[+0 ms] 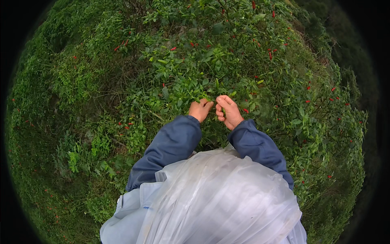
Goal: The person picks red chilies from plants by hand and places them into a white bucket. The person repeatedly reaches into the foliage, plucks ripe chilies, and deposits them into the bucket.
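Note:
Both my hands are close together among chili pepper plants, just beyond a whitish translucent plastic sheet [222, 195] over my front. My left hand [200, 109] has its thumb and fingers together at a leafy green stem; what lies between them is too small to tell. My right hand [228, 110] is curled, thumb against forefinger, with a bit of green showing at its palm; whether it holds a pepper or a leaf I cannot tell. A green chili pepper [217, 83] stands upright just above the hands. A red chili pepper [245, 111] hangs right of my right hand.
Dense pepper foliage surrounds me. More red chili peppers [270, 55] hang at the upper right, and a pale green one [162, 61] lies among leaves at the upper left. Dry stems [122, 77] tangle on the left. Blue sleeves [175, 135] cover my forearms.

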